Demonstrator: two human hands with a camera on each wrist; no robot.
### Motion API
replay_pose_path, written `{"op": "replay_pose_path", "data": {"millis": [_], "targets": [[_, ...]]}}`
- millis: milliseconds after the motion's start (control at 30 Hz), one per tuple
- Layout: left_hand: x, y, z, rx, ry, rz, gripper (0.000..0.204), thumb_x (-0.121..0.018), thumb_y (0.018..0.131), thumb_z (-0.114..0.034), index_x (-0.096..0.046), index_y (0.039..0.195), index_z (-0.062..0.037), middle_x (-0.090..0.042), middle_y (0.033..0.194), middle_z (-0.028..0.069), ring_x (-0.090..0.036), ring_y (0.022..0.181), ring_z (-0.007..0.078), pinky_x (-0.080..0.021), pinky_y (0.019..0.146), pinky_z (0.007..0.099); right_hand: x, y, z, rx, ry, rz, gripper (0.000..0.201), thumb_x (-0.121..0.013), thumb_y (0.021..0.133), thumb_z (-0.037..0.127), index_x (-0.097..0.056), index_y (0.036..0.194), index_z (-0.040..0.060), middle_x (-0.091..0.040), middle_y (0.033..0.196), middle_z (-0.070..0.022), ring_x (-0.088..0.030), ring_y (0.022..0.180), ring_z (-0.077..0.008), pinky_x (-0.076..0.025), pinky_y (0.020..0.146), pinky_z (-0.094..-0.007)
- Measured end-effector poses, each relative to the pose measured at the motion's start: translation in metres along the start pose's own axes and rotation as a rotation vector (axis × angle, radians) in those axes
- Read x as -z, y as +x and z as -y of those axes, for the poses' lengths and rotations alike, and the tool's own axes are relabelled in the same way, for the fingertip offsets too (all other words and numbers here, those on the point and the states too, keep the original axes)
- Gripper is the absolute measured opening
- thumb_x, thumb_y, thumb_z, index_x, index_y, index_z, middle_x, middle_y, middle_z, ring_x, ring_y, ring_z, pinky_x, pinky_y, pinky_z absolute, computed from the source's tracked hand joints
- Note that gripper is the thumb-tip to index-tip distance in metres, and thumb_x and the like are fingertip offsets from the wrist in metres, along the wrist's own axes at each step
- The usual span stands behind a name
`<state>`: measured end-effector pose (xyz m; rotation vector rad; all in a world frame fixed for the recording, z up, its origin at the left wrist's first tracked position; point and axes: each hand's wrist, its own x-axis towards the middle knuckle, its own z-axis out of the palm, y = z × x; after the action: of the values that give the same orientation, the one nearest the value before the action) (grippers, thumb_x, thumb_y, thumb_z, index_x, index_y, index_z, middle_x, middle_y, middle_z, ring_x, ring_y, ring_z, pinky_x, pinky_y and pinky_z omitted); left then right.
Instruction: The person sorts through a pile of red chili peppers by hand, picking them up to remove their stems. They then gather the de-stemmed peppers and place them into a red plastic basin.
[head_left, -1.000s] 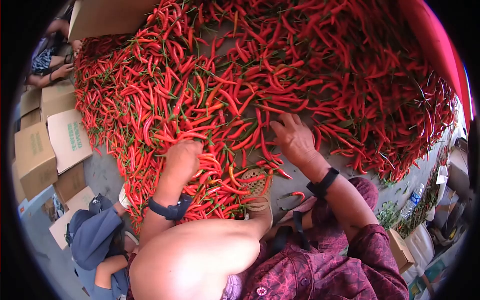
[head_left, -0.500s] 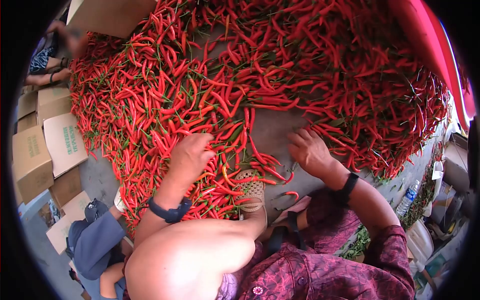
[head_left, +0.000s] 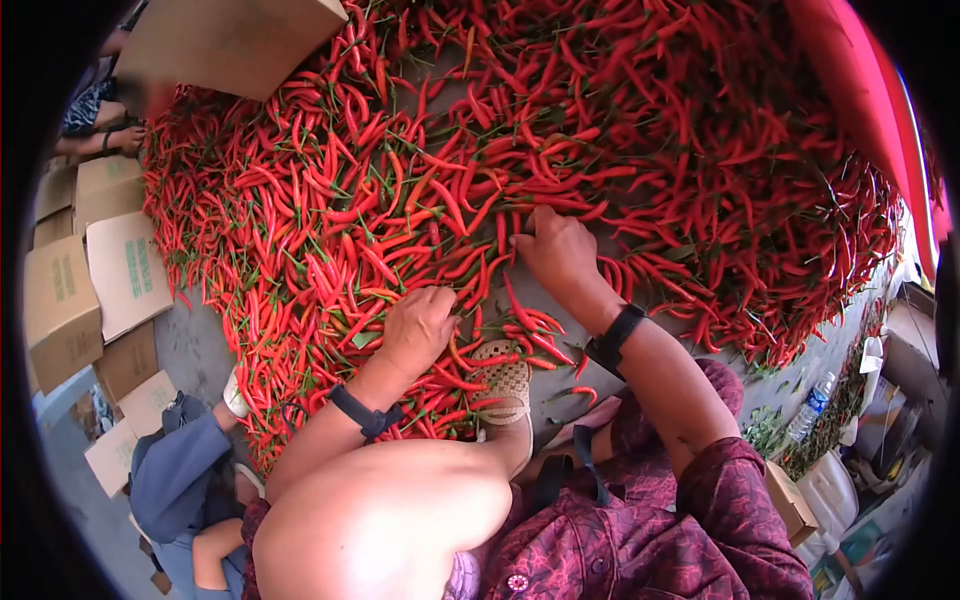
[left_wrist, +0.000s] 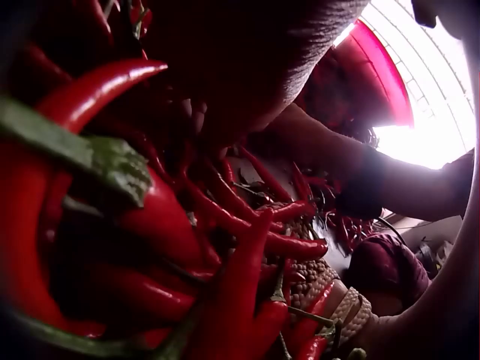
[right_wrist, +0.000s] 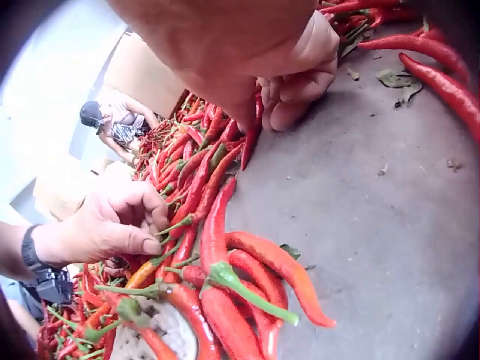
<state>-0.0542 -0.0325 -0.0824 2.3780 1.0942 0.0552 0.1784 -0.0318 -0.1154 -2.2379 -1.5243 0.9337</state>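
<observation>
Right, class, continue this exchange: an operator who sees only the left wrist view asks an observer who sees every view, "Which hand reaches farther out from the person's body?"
Observer: The head view shows the right hand farther out over the peppers than the left hand.
Operator: What is past the peppers, on the person's left?
Observer: Several cardboard boxes, some with green print.
Operator: And on the person's right?
Observer: A plastic bottle, beside some green leaves.
</observation>
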Motion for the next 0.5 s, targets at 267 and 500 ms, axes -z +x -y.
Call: {"op": "replay_pose_path", "data": {"millis": [267,500], "targets": [[0.009,0.008,-0.004,-0.096,-0.063,-0.024,0.036,-0.074,0.069,-0.010,-0.052,0.097,-0.0072,-0.060,0.076,0.0106,-0.062,0.076,0.0313,-0.051,0.064,0.0428,0.018,-0.006,-0.036,0.137,0.106,-0.105,0.014,-0.070,0.076,0.019,-0.062,0.084,0.0108,-0.066,0.080,-0.0122,-0.064,0.077,-0.0353,-0.051,0.067,-0.0467],[0.007,0.012,0.012,0.122,0.003,-0.024,0.033,-0.068,0.073,-0.008,-0.050,0.101,-0.0099,-0.065,0.084,0.0114,-0.064,0.076,0.0348,-0.051,0.061,0.0443,-0.005,-0.030,-0.017,0.225,0.115,-0.062,0.023,-0.072,0.072,0.011,-0.062,0.093,0.0116,-0.065,0.087,-0.0098,-0.064,0.077,-0.0330,-0.051,0.065,-0.0437]]}}
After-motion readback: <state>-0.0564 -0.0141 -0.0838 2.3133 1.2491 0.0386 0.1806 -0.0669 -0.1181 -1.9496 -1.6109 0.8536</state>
